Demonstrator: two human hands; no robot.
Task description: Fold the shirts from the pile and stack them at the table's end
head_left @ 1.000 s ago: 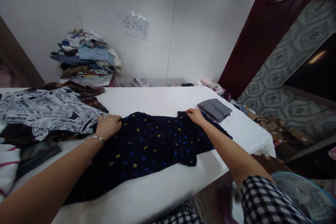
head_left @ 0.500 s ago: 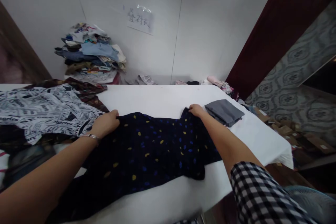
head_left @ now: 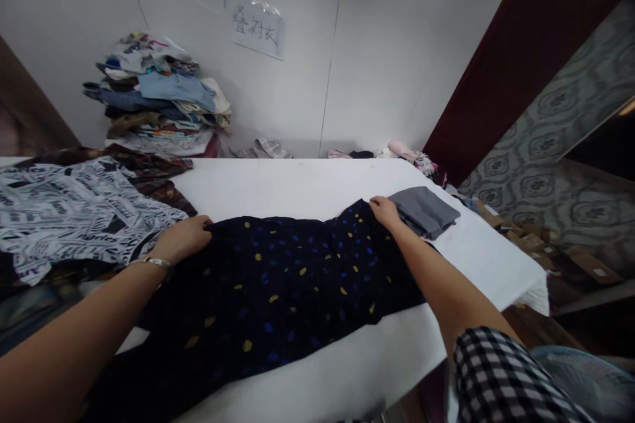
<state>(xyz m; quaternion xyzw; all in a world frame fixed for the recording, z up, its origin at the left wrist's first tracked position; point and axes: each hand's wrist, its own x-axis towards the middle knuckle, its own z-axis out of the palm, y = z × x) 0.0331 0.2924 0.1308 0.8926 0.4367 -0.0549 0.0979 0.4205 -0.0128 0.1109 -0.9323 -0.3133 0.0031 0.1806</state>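
A dark navy shirt (head_left: 292,284) with yellow and blue specks lies spread across the white table (head_left: 278,185). My left hand (head_left: 186,238), with a bracelet at the wrist, is closed on the shirt's far left edge. At the far right corner of the shirt, my right hand (head_left: 384,211) pinches the cloth. Just beyond that hand is a folded grey garment (head_left: 424,211). Beside my left hand lies a white garment with black lettering (head_left: 89,211). The shirt's near left part runs into shadow under my left forearm.
A tall pile of clothes (head_left: 159,92) stands at the back left against the wall. A paper sign (head_left: 258,30) hangs above. Small garments (head_left: 409,152) lie along the far edge. Cardboard boxes (head_left: 590,264) are on the right, and a blue-rimmed fan-like object (head_left: 575,370) is at bottom right.
My hands have moved a little farther apart, the left one leftward and the right one rightward. The shirt's far edge is stretched wider between them, and its right end has shifted right.
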